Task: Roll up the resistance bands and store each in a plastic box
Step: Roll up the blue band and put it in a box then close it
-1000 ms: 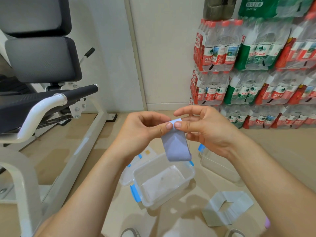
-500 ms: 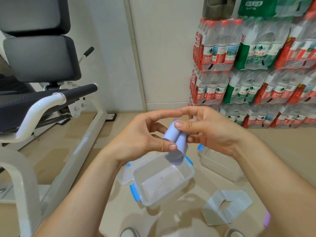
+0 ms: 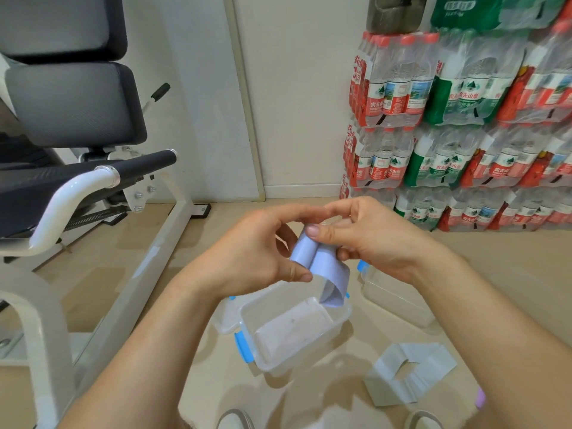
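- Head view: left hand and right hand both pinch a partly rolled pale blue-grey resistance band, fingers pressed on it, loose end hanging.
- Band sits above an open clear plastic box with blue latches on the floor.
- A 2nd flat grey band lies right of the box; another clear box behind.

Behind right hand: second clear box, near corner hidden. Under both hands: upper turns of blue band covered by fingers. Below right forearm: small lilac thing, too cropped to identify.
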A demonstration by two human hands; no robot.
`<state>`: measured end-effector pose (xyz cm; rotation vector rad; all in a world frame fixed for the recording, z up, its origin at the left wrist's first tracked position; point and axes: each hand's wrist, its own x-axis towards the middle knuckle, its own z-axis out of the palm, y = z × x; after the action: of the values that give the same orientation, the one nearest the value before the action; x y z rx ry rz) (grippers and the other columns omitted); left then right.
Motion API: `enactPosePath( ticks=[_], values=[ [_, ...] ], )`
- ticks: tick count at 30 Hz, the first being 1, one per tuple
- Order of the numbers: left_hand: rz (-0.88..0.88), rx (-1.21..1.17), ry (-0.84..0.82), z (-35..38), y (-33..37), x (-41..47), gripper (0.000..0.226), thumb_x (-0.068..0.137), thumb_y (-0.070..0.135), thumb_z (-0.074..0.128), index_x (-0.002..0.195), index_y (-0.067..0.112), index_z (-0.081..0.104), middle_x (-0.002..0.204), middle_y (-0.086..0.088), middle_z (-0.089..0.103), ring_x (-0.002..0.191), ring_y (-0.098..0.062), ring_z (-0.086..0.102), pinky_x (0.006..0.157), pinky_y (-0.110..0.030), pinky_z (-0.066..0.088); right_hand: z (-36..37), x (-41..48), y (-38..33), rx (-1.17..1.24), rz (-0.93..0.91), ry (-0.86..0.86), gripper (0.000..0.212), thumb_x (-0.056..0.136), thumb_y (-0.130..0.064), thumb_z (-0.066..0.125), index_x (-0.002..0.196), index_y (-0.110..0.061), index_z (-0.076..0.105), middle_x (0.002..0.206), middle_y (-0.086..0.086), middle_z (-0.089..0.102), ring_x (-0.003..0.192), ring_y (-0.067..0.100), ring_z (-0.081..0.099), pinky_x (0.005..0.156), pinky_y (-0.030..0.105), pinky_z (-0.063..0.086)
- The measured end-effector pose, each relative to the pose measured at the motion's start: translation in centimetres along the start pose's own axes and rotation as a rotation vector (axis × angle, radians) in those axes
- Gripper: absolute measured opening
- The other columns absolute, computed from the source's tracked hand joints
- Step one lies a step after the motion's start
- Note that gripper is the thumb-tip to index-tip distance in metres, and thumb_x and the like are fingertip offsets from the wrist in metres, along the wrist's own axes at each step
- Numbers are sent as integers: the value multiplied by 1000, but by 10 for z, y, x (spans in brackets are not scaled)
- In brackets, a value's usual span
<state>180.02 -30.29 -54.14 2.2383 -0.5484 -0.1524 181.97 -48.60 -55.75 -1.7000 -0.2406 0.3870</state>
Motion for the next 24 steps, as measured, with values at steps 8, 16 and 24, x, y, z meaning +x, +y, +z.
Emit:
enactPosePath(
  ticks=[8, 16, 24],
  values=[
    [7, -435, -24, 2, -3, 1, 62, 60, 1, 82, 116, 20, 63, 112, 1, 68, 85, -22, 58, 77, -35, 55, -6, 0, -4, 261, 9, -44, 38, 64, -24, 73, 99, -17, 59, 65, -1, 65, 53, 10, 56, 50, 18, 43],
    [-7, -150, -40, -2, -3, 2, 66, 58, -4, 84, 112, 29, 66, 66, 9, 60, 63, -11, 52, 64, -21, 49, -1, -1, -2, 68, 22, -33, 49, 65, -33, 77, 106, -11, 62, 62, -3, 64, 58, 9, 54, 50, 19, 41],
    [5, -399, -82, -2, -4, 0, 71, 58, 7, 83, 121, 29, 58, 121, 6, 62, 88, -23, 58, 75, -41, 55, -5, -1, -3, 262, -18, -81, 49, 69, -19, 71, 114, -9, 58, 67, 2, 69, 67, 12, 64, 64, 23, 51]
  ],
)
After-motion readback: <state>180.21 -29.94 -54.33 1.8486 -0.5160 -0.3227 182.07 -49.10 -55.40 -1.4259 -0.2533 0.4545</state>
